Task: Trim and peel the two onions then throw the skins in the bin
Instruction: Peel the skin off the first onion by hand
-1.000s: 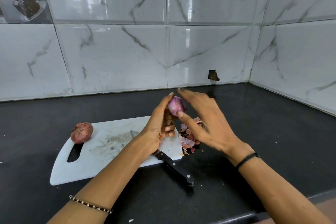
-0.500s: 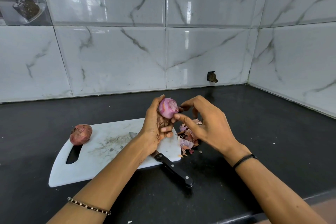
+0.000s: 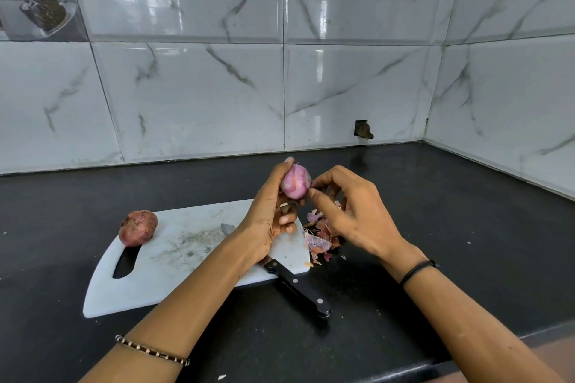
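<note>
Onion in hand: the smooth, pink-purple peeled onion (image 3: 295, 181) is held up in the middle of the frame, above the right end of the board.
Left hand: the left hand (image 3: 267, 214) grips the peeled onion from the left and from below, with one fingertip up at its top.
Right hand: the right hand (image 3: 351, 211) has curled fingers. Its thumb and forefinger pinch at the right side of the peeled onion. Whether a shred of skin is between them is too small to tell.
Second onion: the round, red-brown dry-skinned onion (image 3: 138, 227) lies at the left end of the white plastic cutting board (image 3: 186, 258), just above the handle slot, and no hand touches it.
Skins: a heap of pink and brown onion skins (image 3: 320, 236) lies on the black stone countertop (image 3: 435, 227), against the right edge of the board and below the right hand.
Knife: the knife with the black riveted handle (image 3: 298, 288) lies across the near right corner of the board, and nobody holds it.
Bin: not in view.
Done, as it seems: the first onion is almost bare, with perhaps some last bits to pick off.
Left, as it seems: the whole second onion, then the carrying of all skins to the bin. About half of the task remains, or a little more.
</note>
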A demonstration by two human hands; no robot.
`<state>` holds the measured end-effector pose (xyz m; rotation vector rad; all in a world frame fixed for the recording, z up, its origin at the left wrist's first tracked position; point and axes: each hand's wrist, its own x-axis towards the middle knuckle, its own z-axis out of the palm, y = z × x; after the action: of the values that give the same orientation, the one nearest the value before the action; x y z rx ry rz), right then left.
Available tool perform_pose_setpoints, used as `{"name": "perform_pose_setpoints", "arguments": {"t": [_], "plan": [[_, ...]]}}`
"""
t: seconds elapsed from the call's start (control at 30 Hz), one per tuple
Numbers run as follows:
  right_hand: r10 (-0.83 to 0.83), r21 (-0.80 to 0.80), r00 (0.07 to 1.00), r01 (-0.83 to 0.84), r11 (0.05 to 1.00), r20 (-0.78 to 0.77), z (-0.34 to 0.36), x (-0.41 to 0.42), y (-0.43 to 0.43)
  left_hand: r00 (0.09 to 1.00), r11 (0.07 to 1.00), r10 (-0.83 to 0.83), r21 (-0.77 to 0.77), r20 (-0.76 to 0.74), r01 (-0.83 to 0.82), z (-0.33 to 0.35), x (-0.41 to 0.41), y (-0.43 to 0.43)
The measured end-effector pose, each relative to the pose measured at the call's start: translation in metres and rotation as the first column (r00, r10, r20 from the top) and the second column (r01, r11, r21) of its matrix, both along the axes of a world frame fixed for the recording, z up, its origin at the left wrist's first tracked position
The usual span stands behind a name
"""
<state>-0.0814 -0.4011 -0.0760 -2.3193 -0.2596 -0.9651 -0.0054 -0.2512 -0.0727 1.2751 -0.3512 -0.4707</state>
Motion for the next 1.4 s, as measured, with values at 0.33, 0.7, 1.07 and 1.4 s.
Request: {"name": "perform_pose_setpoints", "arguments": {"t": [0.33, 0.7, 1.07, 1.4], "plan": [[0.015, 0.354, 0.974, 0.067, 0.933, -0.226, -0.001, 0.001, -0.002, 0.957, 0.996, 0.079, -0.05, 0.277, -0.068, -0.002, -0.009, -0.002], [-0.336, -0.044, 0.931, 0.333, 0.942, -0.142, -0.007, 0.005, -0.017, 0.681, 0.935, 0.192, 0.078, 0.706, -0.345, -0.009, -0.001, 0.001], [-0.311, 0.005, 0.949, 0.312, 0.95, -0.047, -0.007, 0.006, -0.016, 0.602, 0.922, 0.179, 0.081, 0.778, -0.379, -0.012, -0.001, 0.001], [-0.177, 0.104, 0.984, 0.174, 0.979, 0.018, -0.004, 0.004, -0.012, 0.55, 0.922, 0.134, 0.1, 0.824, -0.374, -0.014, 0.001, 0.0]]}}
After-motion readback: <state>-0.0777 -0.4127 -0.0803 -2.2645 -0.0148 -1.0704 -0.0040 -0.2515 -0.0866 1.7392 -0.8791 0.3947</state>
